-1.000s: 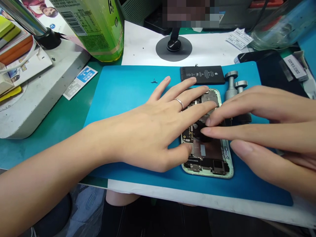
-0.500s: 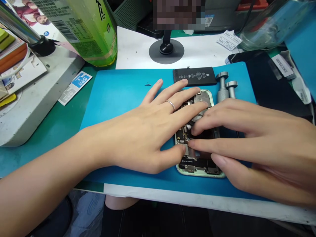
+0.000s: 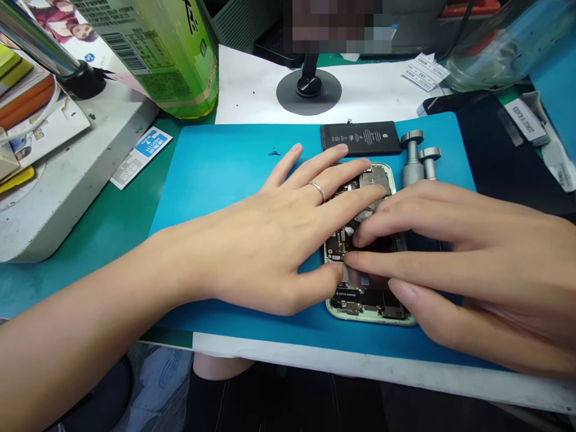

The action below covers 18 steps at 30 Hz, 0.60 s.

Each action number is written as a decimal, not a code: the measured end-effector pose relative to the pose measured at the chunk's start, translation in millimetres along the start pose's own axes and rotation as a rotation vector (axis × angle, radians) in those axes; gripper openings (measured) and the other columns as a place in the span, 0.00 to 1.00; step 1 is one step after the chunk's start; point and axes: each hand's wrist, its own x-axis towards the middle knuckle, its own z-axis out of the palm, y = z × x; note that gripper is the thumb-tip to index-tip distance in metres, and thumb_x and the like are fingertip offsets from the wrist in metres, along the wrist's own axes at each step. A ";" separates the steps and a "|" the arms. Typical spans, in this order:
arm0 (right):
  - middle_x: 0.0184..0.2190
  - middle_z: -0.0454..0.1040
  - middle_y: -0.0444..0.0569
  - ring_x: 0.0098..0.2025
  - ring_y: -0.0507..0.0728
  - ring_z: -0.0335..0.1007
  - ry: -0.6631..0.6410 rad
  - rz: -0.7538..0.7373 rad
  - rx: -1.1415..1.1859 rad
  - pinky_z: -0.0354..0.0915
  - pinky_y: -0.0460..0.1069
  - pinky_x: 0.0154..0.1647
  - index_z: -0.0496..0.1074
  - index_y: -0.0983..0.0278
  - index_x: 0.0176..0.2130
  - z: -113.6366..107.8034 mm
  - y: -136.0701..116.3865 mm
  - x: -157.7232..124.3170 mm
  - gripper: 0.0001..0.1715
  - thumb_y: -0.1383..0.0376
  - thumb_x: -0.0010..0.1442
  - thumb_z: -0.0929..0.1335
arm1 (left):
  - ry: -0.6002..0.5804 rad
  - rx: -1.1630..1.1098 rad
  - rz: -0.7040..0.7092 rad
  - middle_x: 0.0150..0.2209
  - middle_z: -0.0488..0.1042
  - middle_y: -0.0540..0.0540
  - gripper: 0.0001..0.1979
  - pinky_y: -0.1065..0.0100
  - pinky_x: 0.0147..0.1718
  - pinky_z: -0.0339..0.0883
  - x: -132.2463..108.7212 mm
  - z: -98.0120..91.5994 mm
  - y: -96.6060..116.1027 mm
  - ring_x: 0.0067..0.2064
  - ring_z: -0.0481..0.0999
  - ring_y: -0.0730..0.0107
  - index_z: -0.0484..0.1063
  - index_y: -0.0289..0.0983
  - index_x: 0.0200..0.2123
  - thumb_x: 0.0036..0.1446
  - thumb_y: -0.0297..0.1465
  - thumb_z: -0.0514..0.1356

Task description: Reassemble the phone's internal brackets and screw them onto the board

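Observation:
An opened smartphone (image 3: 360,300) with a pale green frame lies face up on a blue mat (image 3: 216,174), its circuit boards and inner parts exposed. My left hand (image 3: 270,246), a ring on one finger, spreads flat across its left side, fingertips over the upper part and thumb at the lower left edge. From the right, my right hand (image 3: 463,258) reaches in with two fingertips touching inside the phone near the board. Its thumb rests apart, by the lower right rim. I see nothing held in either hand. The fingers hide much of the phone's middle.
Behind the phone lie a black phone battery (image 3: 371,139) and two metal screwdrivers (image 3: 413,171). Tiny screws (image 3: 273,152) sit at the mat's left. A green bottle (image 3: 180,72), a round stand base (image 3: 308,99) and a blade box (image 3: 524,119) stand farther back.
The whole scene has shifted slightly to the right in view. Both hands keep their places on the phone.

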 end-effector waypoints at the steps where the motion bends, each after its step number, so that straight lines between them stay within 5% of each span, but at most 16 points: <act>1: 0.53 0.74 0.47 0.55 0.53 0.70 0.000 0.003 0.001 0.62 0.55 0.75 0.77 0.60 0.49 0.1 0.0 0.0 0.14 0.70 0.71 0.64 | 0.000 -0.003 0.003 0.82 0.51 0.43 0.36 0.29 0.79 0.28 0.1 0.0 0.1 0.83 0.40 0.38 0.58 0.48 0.77 0.67 0.43 0.59; 18: 0.53 0.73 0.47 0.54 0.53 0.69 -0.030 -0.007 -0.026 0.69 0.56 0.63 0.76 0.59 0.52 -2.1 0.6 -0.3 0.15 0.69 0.71 0.64 | 0.035 -0.041 -0.006 0.81 0.53 0.45 0.35 0.28 0.79 0.28 -0.1 1.5 0.4 0.83 0.41 0.34 0.61 0.50 0.75 0.67 0.44 0.61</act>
